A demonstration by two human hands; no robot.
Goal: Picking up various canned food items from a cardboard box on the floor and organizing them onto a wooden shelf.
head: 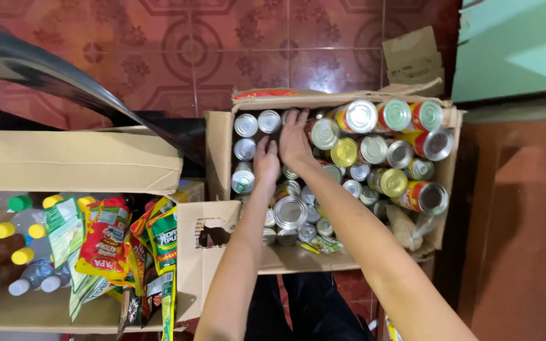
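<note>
Two hands among tins in cardboard box [219,148], left hand [266,162] flat on tins, grasping nothing, right hand [294,139] likewise open-palmed, stacked cans [390,148] at three o'clock, snack packets [105,237] and bottles [1,246] at eight o'clock.

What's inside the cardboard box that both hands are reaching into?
The cardboard box holds many tin cans, some upright, some on their sides. The left hand and right hand cover a few; lower layers are hidden.

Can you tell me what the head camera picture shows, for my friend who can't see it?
Two bare hands, the left hand and the right hand, reach down into a cardboard box packed with shiny tin cans. To the left, another open box holds snack packets and bottles with yellow and green caps, all on a red tiled floor.
</note>
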